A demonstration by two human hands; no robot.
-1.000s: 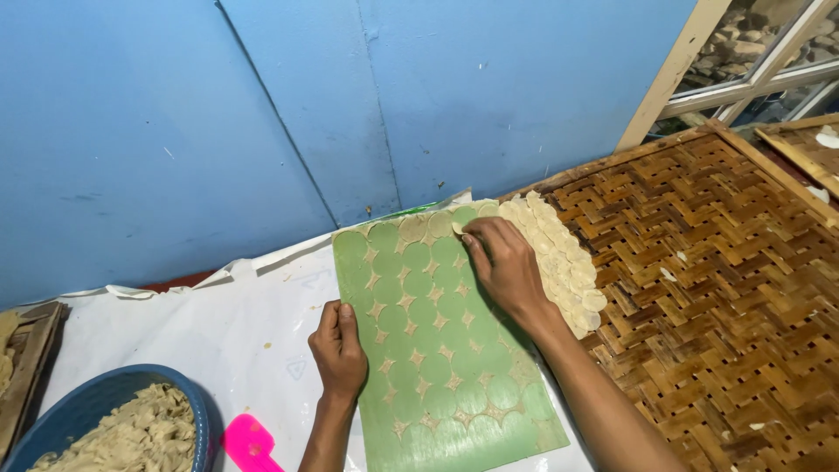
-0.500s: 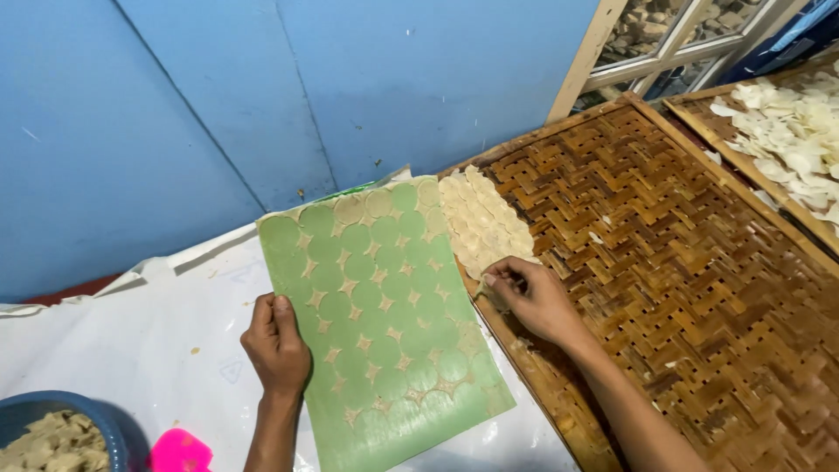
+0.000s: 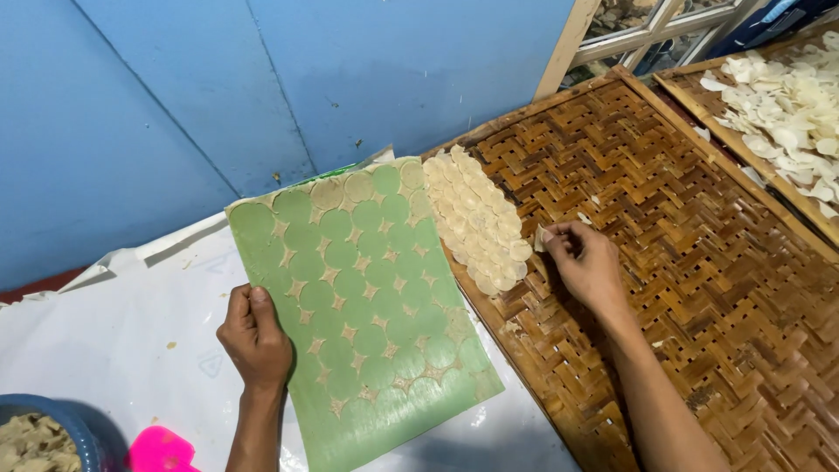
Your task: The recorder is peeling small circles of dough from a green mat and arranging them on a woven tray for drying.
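A green sheet (image 3: 367,297) lies on white plastic, marked with round cut-outs and small star-shaped dough scraps between them. My left hand (image 3: 255,336) presses on its left edge, fingers curled. Pale thin dough discs (image 3: 476,223) lie in overlapping rows on the near-left corner of a woven bamboo tray (image 3: 699,262), right beside the sheet. My right hand (image 3: 587,262) rests on the tray just right of those rows and pinches one small disc (image 3: 541,239) between thumb and fingertips.
A second woven tray (image 3: 786,96) at the far right carries several pale discs. A blue bowl of dough (image 3: 44,437) and a pink scraper (image 3: 162,450) sit at the bottom left. A blue wall (image 3: 262,79) runs behind; white plastic (image 3: 114,332) covers the table.
My right hand left the top of the green sheet and moved right onto the bamboo tray beside the disc rows. The view swung right, showing the second tray. My left hand stayed on the sheet.
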